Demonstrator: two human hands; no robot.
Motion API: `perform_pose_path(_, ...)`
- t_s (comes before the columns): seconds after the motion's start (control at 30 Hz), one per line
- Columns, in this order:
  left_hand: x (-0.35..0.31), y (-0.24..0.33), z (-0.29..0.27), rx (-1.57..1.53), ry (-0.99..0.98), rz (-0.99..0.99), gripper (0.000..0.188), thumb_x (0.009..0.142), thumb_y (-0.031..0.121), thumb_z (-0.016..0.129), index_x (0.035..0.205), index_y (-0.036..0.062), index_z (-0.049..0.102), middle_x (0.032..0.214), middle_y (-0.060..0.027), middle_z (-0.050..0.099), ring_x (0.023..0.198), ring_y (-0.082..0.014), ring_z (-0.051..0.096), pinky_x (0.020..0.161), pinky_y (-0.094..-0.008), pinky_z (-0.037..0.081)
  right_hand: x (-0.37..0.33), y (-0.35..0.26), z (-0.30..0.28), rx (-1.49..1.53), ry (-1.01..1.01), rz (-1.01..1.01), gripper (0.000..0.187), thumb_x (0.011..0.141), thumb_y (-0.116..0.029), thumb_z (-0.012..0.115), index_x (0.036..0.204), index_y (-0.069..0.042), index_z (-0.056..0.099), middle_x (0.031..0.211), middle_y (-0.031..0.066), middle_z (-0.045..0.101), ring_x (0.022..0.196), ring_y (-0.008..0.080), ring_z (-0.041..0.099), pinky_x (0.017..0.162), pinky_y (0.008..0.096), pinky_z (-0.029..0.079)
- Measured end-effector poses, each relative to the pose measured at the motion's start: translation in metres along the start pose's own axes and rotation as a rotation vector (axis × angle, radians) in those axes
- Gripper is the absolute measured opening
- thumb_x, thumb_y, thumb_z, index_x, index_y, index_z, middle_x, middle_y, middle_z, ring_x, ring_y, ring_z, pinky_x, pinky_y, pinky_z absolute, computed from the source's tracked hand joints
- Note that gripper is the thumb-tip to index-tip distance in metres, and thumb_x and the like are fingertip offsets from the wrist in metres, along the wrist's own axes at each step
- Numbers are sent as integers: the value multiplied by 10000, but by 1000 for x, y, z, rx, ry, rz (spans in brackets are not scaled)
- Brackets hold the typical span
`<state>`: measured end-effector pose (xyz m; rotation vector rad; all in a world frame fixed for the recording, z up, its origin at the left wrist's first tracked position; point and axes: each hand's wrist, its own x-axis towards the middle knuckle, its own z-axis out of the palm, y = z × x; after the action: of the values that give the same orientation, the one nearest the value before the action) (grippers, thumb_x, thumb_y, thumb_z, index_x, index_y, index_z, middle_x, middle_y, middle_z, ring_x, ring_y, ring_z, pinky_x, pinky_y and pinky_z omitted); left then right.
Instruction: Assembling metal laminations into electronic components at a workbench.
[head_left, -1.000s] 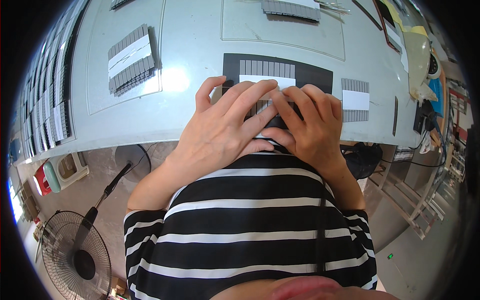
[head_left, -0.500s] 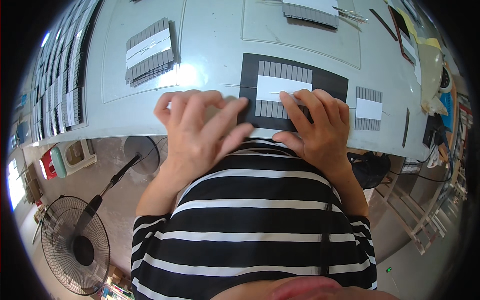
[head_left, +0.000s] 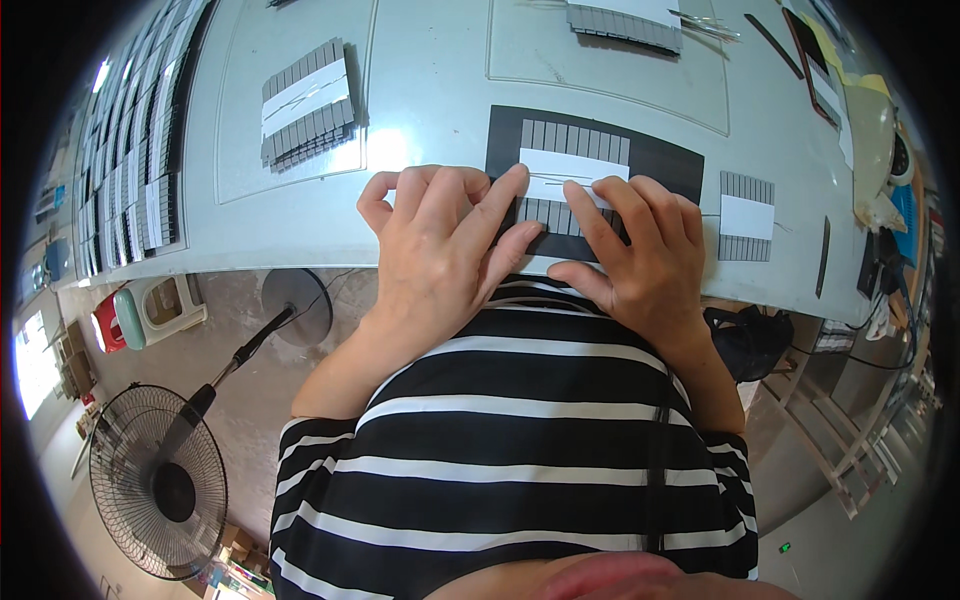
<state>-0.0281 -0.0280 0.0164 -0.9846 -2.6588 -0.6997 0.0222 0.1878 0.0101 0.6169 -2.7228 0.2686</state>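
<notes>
A black mat (head_left: 660, 160) lies on the grey table (head_left: 430, 80) right in front of me. On it sits a row of grey strips with a white band (head_left: 570, 165) across the middle and a thin wire along it. My left hand (head_left: 440, 250) rests at the mat's left edge, its index fingertip pressing on the white band. My right hand (head_left: 640, 260) lies on the mat's lower right part, fingers spread over the grey strips and touching the band. Neither hand lifts anything.
Similar grey strip sets with white bands lie at the upper left (head_left: 305, 100), the top (head_left: 625, 20) and to the right (head_left: 747, 215). Several more line the table's left edge (head_left: 130, 190). A floor fan (head_left: 160, 480) and a stool (head_left: 150, 310) stand below the table.
My view has tilted so the table sits lower in the picture. My hands have spread apart; the left has moved left and now presses with one fingertip, uncovering the strips.
</notes>
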Motion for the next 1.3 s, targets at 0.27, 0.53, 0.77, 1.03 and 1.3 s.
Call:
perform_pose_path(0.27, 6, 3, 4, 59, 3, 69, 403, 845, 313, 754, 1216, 162, 707, 1043, -2, 578, 992, -210, 510, 926, -408, 281, 0, 0, 0, 18, 19, -3, 620, 768, -539, 716, 1219, -115, 684, 1113, 54, 570, 1051, 248, 533, 884, 386, 410)
perform_pose_path(0.53, 20, 1, 12, -112, -47, 130, 447, 825, 250, 765, 1243, 132, 660, 1226, -38, 588, 1074, -276, 509, 964, -419, 370, 3, 1, -1, 40, 36, -8, 585, 778, -524, 730, 1172, -101, 644, 1099, 60, 572, 1023, 230, 548, 845, 355, 421)
perform_pose_path(0.77, 18, 1, 16, -122, -52, 177, 474, 855, 289, 725, 1234, 20, 632, 1159, -86, 584, 1070, -282, 520, 927, -415, 416, 3, 2, -1, 56, 40, 10, 586, 775, -531, 733, 1155, -91, 667, 1103, 64, 568, 1030, 223, 546, 854, 353, 422)
perform_pose_path(1.03, 13, 3, 9, -102, -109, 140, 571, 819, 333, 763, 1326, 113, 622, 1221, -69, 579, 1077, -287, 509, 928, -408, 433, 0, 0, -3, 128, 66, 4, 615, 811, -512, 719, 1146, 0, 659, 1088, 89, 584, 1025, 263, 560, 837, 377, 477)
perform_pose_path(1.3, 12, -2, 9, -44, -116, 199, 533, 906, 402, 654, 1274, 19, 608, 1192, -87, 566, 1100, -267, 510, 966, -413, 386, 0, -2, 2, 134, 40, 7, 617, 842, -548, 667, 1148, -12, 673, 1108, 83, 574, 1020, 269, 556, 840, 384, 470)
